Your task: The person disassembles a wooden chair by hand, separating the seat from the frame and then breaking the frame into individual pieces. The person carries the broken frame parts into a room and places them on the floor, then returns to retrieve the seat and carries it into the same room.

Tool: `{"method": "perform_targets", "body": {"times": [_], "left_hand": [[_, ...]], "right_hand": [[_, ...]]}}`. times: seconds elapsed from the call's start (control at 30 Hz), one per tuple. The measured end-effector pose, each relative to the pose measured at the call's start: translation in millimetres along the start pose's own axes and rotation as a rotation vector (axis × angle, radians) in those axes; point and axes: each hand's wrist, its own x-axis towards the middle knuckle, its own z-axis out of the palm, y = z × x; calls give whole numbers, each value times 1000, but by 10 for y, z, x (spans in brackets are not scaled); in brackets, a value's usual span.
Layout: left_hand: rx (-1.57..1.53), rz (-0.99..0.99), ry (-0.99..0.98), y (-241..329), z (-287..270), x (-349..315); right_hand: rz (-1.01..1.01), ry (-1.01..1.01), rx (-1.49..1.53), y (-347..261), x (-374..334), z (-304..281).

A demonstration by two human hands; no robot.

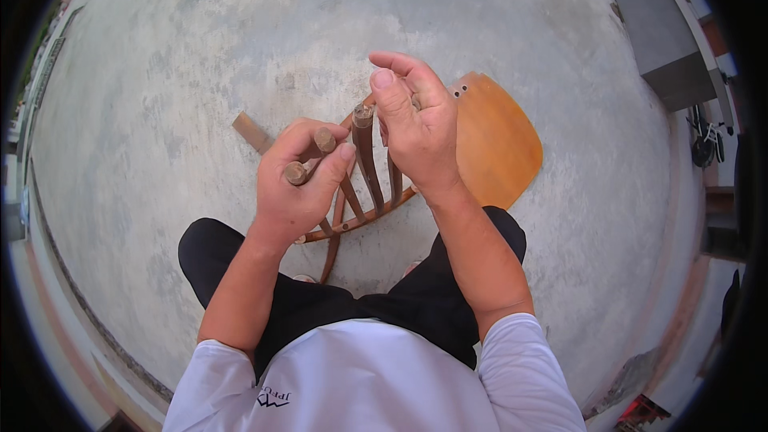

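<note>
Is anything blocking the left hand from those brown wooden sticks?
Nothing visible is: the left hand is right around two brown wooden spindles, touching them, and their round ends poke out uncovered.

Slatted wooden frame (366, 162) brown; rounded panel (499, 144) orange-tan; floor (200, 48) mottled grey; trousers (428, 304) black; shirt (368, 376) white, black print (273, 401).
</note>
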Motion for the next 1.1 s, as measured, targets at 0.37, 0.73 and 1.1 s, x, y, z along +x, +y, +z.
{"method": "perform_targets", "body": {"times": [0.37,0.73,1.1], "left_hand": [[-66,-67,-27,-328,-404,96],[72,41,129,-298,-35,-39],[0,104,149,-394,-45,-75]], "right_hand": [[174,178,28,47,847,-660],[80,49,35,-187,73,78],[4,111,-97,-122,84,112]]}}
